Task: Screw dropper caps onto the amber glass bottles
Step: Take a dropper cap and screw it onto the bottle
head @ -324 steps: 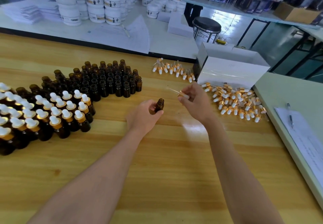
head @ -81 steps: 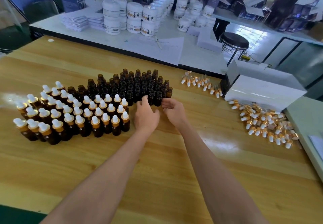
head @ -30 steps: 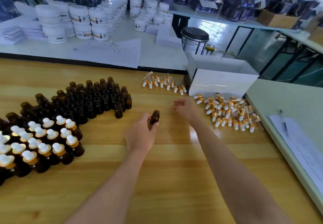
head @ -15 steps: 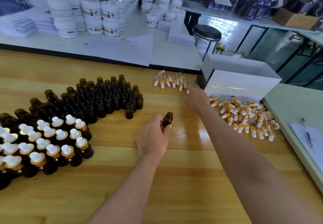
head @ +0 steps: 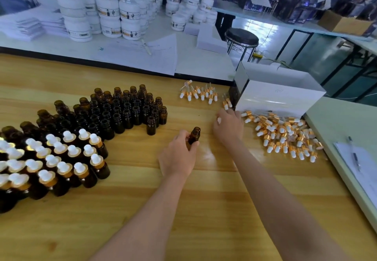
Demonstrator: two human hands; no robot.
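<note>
Above the table (head: 204, 199), left hand (head: 178, 154) grips an amber bottle (head: 194, 135); right hand (head: 228, 126) blurred, grasp unclear.

Bright daylight from far right, glare on wooden table (head: 206, 154), wide-angle edge bending, slight softness

The left hand (head: 177, 156) and right hand (head: 228, 127) were bare; the left forearm (head: 142, 216) and right forearm (head: 275, 199) were bare too, uncovered throughout.
</note>
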